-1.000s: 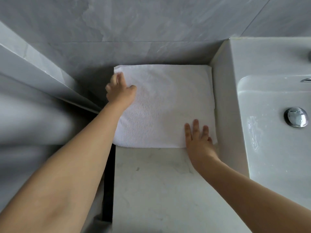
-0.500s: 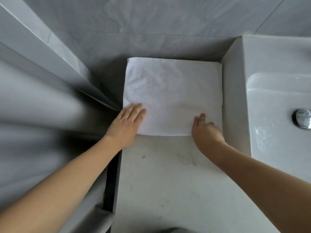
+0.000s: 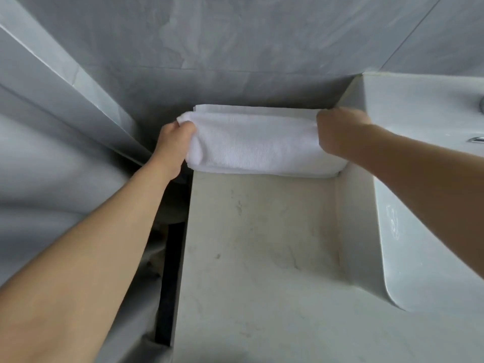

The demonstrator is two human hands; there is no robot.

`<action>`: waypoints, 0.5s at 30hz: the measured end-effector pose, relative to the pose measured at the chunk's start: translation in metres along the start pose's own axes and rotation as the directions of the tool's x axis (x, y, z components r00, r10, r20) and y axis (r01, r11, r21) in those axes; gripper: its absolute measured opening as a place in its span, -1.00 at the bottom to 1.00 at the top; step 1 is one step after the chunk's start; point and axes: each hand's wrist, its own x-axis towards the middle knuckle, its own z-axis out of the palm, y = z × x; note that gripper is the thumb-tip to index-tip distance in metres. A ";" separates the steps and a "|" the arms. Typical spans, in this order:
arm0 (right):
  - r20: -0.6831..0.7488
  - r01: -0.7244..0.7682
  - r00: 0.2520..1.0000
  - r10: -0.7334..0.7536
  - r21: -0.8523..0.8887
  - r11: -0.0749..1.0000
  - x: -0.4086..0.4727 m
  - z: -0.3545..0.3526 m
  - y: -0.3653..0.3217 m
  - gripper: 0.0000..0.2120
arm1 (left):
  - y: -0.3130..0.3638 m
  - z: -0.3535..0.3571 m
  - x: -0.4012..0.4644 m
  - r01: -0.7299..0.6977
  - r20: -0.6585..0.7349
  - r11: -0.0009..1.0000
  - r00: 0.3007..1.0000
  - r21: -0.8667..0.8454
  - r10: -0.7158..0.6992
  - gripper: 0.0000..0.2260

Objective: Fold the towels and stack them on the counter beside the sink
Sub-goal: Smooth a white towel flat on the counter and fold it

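A white towel lies at the far end of the counter, pushed up close to the grey tiled wall; its near part is lifted and doubled back toward the wall, so a rounded fold faces the person, and a thin flat layer shows behind it along the wall. The left hand grips the left end of the fold, with fingers curled round the cloth and a small tuft of towel sticking out above the knuckles; the right hand is at the right end, its fingers bent over the cloth, but they are turned away from view, so I cannot tell how much cloth they have hold of. Just right of the towel rises the white side of the sink, and the right end of the towel touches this side; the right forearm crosses over the sink rim. A small part of a chrome tap shows at the right edge. On the left a grey sloping panel comes near the counter; a dark gap runs between it and the counter edge. The counter in front of the towel has a few faint dark marks.
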 end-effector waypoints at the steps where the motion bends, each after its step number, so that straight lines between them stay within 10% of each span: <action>1: -0.022 -0.011 1.000 0.011 0.014 1.000 0.009 -0.002 0.001 -0.71 | 0.001 0.006 0.009 0.016 -0.026 1.000 1.000 0.006 -0.016 -0.83; 15: -0.170 -0.062 0.981 0.091 0.169 0.984 0.071 0.033 0.006 -0.66 | -0.016 0.040 0.068 -0.081 -0.161 0.833 0.966 0.547 0.201 -0.72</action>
